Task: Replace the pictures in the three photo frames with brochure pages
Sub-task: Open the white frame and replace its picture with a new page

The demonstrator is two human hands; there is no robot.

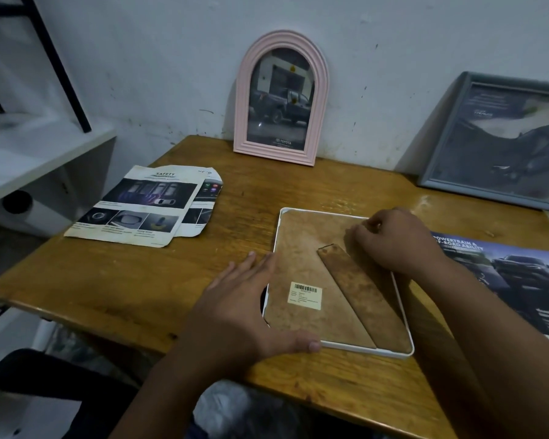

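Note:
A white photo frame [403, 351] lies face down on the wooden table, its brown backing board [301, 251] and folded stand [358, 293] facing up. My left hand [244, 308] lies flat with straight fingers along the frame's left edge, thumb on the near rim. My right hand [393, 239] has curled fingers at the backing's far right edge; what they pinch is hidden. A pink arched frame [281, 99] stands against the wall holding a truck brochure page. A grey frame [501, 141] leans at the right, also with a truck page.
Cut brochure pages [143, 205] lie at the table's left. A large open brochure sheet [520, 280] lies at the right, partly under my right arm. A white shelf [29, 153] with black legs stands to the left.

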